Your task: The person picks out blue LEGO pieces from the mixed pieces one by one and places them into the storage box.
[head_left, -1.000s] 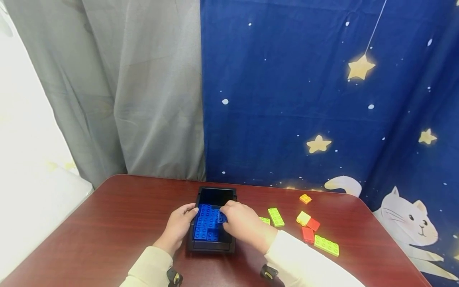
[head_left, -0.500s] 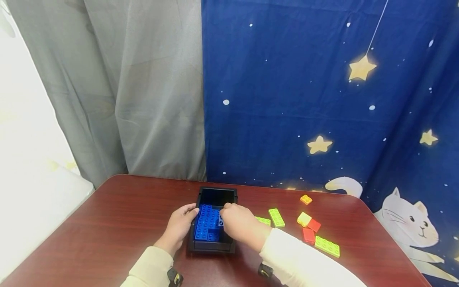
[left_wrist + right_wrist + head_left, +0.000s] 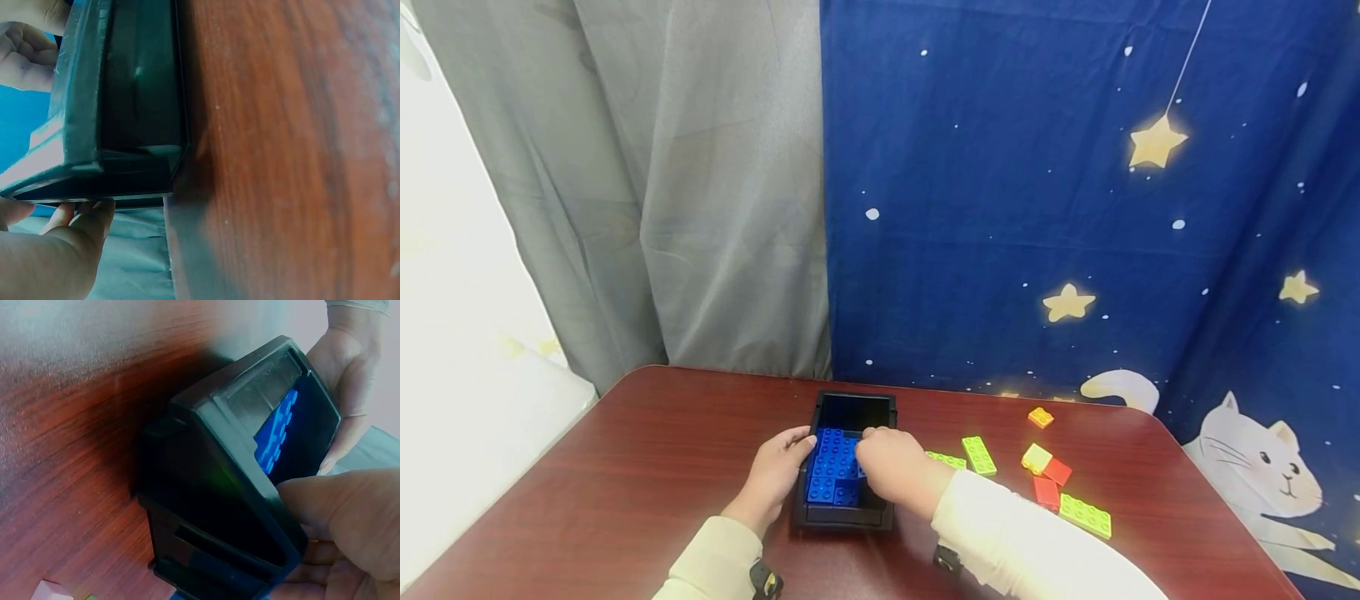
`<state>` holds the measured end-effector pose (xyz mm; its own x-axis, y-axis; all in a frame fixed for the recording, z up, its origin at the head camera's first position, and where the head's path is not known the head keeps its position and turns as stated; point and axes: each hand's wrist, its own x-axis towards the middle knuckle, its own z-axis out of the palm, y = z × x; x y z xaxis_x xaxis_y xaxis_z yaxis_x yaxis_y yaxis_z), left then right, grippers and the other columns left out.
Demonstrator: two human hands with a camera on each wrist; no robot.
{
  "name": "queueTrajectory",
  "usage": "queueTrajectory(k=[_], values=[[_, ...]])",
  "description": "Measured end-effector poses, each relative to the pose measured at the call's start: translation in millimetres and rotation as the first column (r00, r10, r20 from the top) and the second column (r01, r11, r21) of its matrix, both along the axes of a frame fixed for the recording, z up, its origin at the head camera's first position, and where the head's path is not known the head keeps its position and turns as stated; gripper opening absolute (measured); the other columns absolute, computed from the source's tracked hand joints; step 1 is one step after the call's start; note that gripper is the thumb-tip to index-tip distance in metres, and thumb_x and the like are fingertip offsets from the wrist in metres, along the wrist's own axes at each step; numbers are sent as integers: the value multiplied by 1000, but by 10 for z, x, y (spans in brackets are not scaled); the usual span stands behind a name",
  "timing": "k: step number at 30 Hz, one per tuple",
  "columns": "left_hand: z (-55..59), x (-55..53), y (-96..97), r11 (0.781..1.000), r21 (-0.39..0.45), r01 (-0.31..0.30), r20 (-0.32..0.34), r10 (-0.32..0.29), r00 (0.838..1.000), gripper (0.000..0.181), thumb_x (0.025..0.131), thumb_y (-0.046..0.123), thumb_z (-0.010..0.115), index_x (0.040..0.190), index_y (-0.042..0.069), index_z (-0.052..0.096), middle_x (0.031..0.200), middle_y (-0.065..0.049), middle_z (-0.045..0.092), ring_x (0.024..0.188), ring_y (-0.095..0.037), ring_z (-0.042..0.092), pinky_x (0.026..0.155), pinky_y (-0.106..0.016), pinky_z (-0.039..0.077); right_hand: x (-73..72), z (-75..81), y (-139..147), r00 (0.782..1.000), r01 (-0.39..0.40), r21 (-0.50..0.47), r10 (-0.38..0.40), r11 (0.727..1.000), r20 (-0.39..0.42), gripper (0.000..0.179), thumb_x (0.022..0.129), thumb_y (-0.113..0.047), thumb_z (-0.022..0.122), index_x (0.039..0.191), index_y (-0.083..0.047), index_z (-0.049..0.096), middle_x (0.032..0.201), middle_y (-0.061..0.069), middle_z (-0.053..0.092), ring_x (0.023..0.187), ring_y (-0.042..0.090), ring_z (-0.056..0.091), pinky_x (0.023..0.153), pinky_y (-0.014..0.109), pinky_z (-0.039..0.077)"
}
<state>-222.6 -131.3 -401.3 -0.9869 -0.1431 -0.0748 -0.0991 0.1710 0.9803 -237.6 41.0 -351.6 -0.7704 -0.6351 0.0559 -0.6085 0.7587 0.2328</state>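
A black box (image 3: 844, 517) stands on the table, its inside partly filled with blue studded toy bricks (image 3: 831, 454). My left hand (image 3: 773, 475) grips the box's left wall, thumb at the rim and fingers outside; the left wrist view shows this hand (image 3: 69, 256) against the box. Over the right part of the box, my right hand (image 3: 897, 467) reaches in with curled fingers and holds a blue brick, which its fingers mostly hide. In the right wrist view, the right thumb lies close to the rim, and a row of blue studs (image 3: 276, 434) shows inside.
Right of the box lie lime bricks (image 3: 978, 456), a yellow brick (image 3: 1036, 458) beside red bricks (image 3: 1046, 492), another lime brick (image 3: 1086, 516) and a small orange brick (image 3: 1041, 417). Curtains (image 3: 737, 208) hang behind the table's back edge.
My right hand has shifted slightly lower and then left within the box, and the blue brick at its fingertips has become mostly hidden. My left hand has stayed on the box.
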Motion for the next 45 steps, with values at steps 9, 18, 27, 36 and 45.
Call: queueTrajectory(k=[9,18,27,36,45], values=[[-23,-11,0,1000,-9,-10,3,10,1000,42,101,19,48,136,-5,48,136,-27,51,123,-38,50,102,-51,43,-35,25,-46,1000,-5,71,4,997,21,15,85,-24,74,97,-16,76,86,0,67,72,13,60,66,29,58],[-12,-11,-8,999,-39,-6,12,7,1000,44,102,22,47,137,-4,47,139,-27,48,128,-41,46,104,-54,40,-78,56,-136,998,12,108,-18,994,60,17,84,-27,74,98,-17,76,85,-1,69,69,13,61,65,29,58],[-18,-7,-11,999,-36,-3,9,3,1000,44,102,20,46,137,-5,46,138,-28,48,127,-42,47,103,-54,41,-86,87,-224,993,46,138,-61,989,105,13,86,-25,72,96,-18,76,82,-1,70,63,13,57,64,31,58],[-3,0,-15,1000,-22,1,3,-1,1000,43,102,20,47,137,-5,46,138,-28,48,126,-40,48,103,-53,41,-63,125,-220,985,76,144,-97,987,144,17,84,-24,74,100,-16,74,89,-1,69,67,13,56,68,31,58],[-10,2,-19,1000,-20,8,8,-8,1000,44,102,21,46,138,-5,46,139,-28,47,127,-41,47,103,-54,41,-69,90,-185,986,68,121,-85,990,143,17,83,-22,75,99,-15,74,86,0,69,66,13,57,68,30,58]])
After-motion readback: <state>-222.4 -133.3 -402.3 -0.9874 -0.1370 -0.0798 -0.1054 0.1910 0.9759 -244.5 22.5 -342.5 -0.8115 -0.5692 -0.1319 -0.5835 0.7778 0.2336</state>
